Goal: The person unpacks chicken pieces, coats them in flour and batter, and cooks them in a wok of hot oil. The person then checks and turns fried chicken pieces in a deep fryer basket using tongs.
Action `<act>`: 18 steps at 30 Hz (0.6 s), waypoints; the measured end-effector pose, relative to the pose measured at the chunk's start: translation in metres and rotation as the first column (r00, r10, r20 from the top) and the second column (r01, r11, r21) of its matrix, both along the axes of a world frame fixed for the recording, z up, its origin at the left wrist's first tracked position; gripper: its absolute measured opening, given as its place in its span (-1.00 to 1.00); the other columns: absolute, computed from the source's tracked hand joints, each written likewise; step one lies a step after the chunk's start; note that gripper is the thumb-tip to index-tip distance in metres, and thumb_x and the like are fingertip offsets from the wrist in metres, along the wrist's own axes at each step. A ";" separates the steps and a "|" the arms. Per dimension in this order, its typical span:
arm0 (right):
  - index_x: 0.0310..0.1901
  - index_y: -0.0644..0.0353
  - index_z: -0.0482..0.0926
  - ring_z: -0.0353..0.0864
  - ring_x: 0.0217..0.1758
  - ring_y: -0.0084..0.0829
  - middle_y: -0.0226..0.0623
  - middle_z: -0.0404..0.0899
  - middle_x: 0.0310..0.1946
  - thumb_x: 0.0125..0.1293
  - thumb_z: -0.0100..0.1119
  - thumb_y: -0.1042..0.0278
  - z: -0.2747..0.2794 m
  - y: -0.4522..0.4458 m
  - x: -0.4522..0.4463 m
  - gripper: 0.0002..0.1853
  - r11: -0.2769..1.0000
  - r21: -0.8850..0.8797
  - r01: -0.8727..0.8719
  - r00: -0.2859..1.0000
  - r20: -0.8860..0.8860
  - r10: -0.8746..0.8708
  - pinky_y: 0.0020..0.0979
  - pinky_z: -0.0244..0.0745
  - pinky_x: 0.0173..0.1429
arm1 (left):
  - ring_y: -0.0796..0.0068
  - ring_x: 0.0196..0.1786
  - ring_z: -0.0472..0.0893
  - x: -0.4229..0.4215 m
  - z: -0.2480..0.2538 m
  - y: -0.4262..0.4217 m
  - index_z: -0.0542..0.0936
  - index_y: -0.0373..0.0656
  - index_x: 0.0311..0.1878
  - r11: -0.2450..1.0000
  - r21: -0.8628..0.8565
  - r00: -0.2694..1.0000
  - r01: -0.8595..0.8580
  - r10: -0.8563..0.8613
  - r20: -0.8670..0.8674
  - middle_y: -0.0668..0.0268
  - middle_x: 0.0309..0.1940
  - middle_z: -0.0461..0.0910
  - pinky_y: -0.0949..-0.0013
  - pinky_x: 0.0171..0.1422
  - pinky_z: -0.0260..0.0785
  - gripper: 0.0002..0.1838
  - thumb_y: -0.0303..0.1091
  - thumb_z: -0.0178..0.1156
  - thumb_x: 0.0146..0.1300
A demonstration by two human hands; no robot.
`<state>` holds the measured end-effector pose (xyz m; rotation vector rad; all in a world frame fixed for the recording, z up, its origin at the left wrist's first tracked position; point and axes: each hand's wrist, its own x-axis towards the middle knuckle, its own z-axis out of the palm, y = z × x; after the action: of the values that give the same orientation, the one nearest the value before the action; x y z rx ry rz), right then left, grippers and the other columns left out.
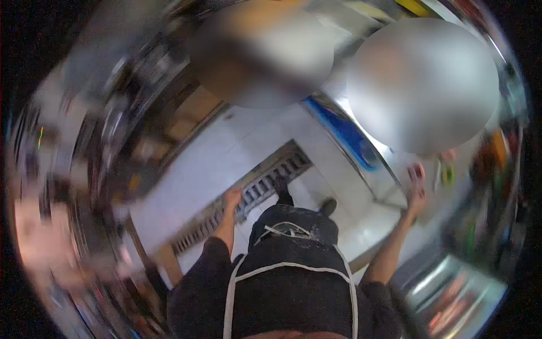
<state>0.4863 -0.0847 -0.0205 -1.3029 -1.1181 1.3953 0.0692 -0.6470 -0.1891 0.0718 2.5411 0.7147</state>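
Metal bars with dark gaps between them make up the drain grate [259, 192] in the pale floor [197, 169], and from out here I take it as my landmark. It runs aslant, one end low on the left, the far end higher on the right. My left hand [232, 198] shows against the grate's far edge, near its middle, hanging loosely curled as far as I can judge; I see nothing in it, though blur hides the fingers.

My right hand [416, 203] is well to the right of the grate, on an outstretched forearm [392, 248]. Just ahead of it is a pinkish-red object [416, 171] — right of the grate too, beyond its far end. That object lies nearly in line with the right hand, its long axis seeming to point away from my body and at an angle to the grate. So the right hand is by far the nearer, while the left is well apart, over on the grate's side. I cannot tell whether the right fingers pinch the object or merely overlap it in view.

Farther right of the grate shows something green [447, 174]; a blue panel [350, 135] stands between the grate's far end and the pinkish-red object
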 end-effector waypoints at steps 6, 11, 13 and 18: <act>0.03 0.19 0.45 0.48 -0.03 -0.27 -0.17 0.43 0.03 0.23 0.08 0.23 -0.090 0.110 0.008 -0.64 0.951 -0.015 -0.308 0.951 0.022 0.308 -0.29 0.47 0.01 | 0.50 -0.54 0.52 0.122 0.059 -0.058 0.52 -0.09 -0.26 0.661 0.338 0.741 -0.670 0.629 0.235 0.31 -0.46 0.56 0.35 -0.58 0.28 -0.73 -0.15 0.21 0.04; -0.15 0.30 0.53 0.56 -0.16 -0.26 -0.07 0.55 -0.19 0.14 0.17 0.27 -0.059 0.073 -0.011 -0.69 0.919 0.303 -0.253 0.819 -0.438 0.370 -0.30 0.50 -0.04 | 0.45 -0.63 0.49 0.224 -0.009 -0.142 0.51 -0.26 -0.28 0.648 0.172 0.655 -0.742 0.644 0.396 0.23 -0.57 0.52 0.37 -0.68 0.27 -0.74 -0.27 0.17 0.02; -0.18 0.37 0.53 0.57 -0.19 -0.22 0.00 0.56 -0.22 0.12 0.18 0.29 -0.051 0.043 -0.040 -0.68 0.874 0.474 -0.108 0.991 -0.019 0.133 -0.28 0.50 -0.09 | 0.42 -0.62 0.51 0.262 -0.014 -0.164 0.52 -0.22 -0.41 0.506 0.173 0.527 -0.845 0.733 0.429 0.23 -0.56 0.53 0.34 -0.66 0.29 -0.73 -0.16 0.12 0.06; -0.18 0.36 0.51 0.53 -0.36 -0.32 -0.11 0.57 -0.38 0.10 0.19 0.30 -0.124 -0.101 -0.124 -0.69 0.842 0.236 -0.486 0.813 0.475 0.336 -0.36 0.47 -0.31 | 0.34 -0.50 0.61 0.294 -0.014 -0.230 0.55 -0.23 -0.41 0.380 0.087 0.374 -0.921 0.797 0.474 0.23 -0.52 0.57 0.25 -0.61 0.38 -0.69 -0.14 0.06 0.11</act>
<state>0.3622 -0.1854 -0.1447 -1.1579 -1.9530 1.1581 0.3636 -0.8772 -0.2027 -1.3163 1.8756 1.4024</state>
